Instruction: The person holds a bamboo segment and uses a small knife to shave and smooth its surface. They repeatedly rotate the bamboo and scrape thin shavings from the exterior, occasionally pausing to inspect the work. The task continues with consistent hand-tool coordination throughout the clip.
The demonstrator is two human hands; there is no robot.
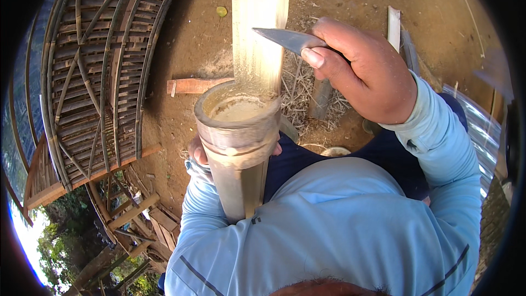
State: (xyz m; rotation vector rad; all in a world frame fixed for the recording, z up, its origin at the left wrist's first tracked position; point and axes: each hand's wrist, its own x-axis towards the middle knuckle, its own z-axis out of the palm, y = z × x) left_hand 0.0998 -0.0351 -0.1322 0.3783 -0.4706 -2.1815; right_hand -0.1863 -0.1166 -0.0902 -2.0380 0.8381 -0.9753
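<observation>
A thick bamboo piece [235,142] stands before my chest, its hollow round mouth facing up at a node ring. From its far side a long pale bamboo slat [260,16] runs on upward, brightly sunlit. My left hand [198,151] is closed round the bamboo below the ring; most of it is hidden behind, with fingers showing at both sides. To the right, my raised right hand [364,68] pinches a grey pointed knife blade [287,39] between thumb and forefinger. In this view the tip overlaps the slat; whether it touches, I cannot tell. Its handle is hidden in my palm.
Pale shavings [298,85] lie heaped on the brown dirt ground beyond my knees. A reddish wood piece [200,85] lies behind the bamboo. At the left stands a large slatted bamboo structure [98,66]. A pale strip [394,28] lies at the right.
</observation>
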